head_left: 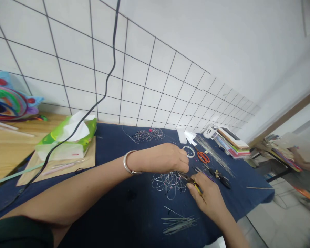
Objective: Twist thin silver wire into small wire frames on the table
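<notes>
My left hand (166,158) is closed over the top edge of a looped silver wire piece (167,184) dotted with small pinkish beads. Its fingertips face away from me, so exactly what they pinch is partly hidden. In my right hand (209,194) is a pair of pliers (196,186) with yellow and black handles. The jaws point left, at the right edge of the wire piece, close to my left fingers. Below the piece lies a bundle of short straight wires (179,224) on the dark blue cloth (113,213).
Beyond my hands are orange-handled scissors (203,157), a second pair of pliers (222,179), a clear ring-shaped dish (188,151), long wires (214,155) and coiled wire pieces (143,135). A mug (210,132) stands by stacked books (232,141). Tissues (74,137) lie left, under a hanging black cable (107,81).
</notes>
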`<state>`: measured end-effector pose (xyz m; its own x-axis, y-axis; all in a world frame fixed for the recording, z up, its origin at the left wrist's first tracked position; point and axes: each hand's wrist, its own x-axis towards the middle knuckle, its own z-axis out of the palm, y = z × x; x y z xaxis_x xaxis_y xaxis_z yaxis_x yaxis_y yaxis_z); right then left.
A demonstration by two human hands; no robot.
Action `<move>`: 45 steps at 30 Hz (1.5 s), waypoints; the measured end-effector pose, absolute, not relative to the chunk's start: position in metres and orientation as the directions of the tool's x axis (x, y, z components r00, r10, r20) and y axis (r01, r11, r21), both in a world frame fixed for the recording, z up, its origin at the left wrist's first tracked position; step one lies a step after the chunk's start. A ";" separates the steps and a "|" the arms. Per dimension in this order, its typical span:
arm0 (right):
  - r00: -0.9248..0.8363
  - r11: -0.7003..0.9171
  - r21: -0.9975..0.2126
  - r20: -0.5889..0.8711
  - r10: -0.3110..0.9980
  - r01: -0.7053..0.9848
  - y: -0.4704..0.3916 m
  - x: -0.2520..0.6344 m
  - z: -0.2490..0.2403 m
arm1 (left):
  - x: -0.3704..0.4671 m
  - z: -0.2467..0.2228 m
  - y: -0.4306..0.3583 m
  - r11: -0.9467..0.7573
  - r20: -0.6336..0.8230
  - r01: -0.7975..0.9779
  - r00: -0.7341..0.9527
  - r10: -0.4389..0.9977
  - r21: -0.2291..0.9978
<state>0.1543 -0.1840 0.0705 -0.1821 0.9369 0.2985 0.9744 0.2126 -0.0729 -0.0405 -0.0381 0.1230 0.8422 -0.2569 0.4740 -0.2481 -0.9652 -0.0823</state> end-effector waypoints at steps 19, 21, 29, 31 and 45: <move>-0.122 0.014 0.279 0.376 0.918 0.960 -0.190 0.142 0.071 | -0.038 0.107 -0.033 -0.994 0.402 -0.073 0.910 -0.102 -0.085; -0.120 0.041 0.221 0.359 0.926 0.974 -0.191 0.144 0.071 | -0.038 0.108 -0.030 -0.992 0.379 -0.115 0.917 -0.126 -0.052; -0.088 0.067 0.070 0.360 0.929 0.995 -0.193 0.155 0.068 | -0.038 0.112 -0.019 -0.963 0.397 -0.203 0.910 -0.117 0.180; -0.091 0.073 0.062 0.380 0.921 0.995 -0.194 0.155 0.067 | -0.038 0.114 -0.019 -0.954 0.396 -0.225 0.909 -0.133 0.196; -0.105 0.086 0.067 0.379 0.920 0.994 -0.195 0.150 0.070 | -0.040 0.122 -0.027 -0.891 0.438 -0.335 0.881 -0.180 0.307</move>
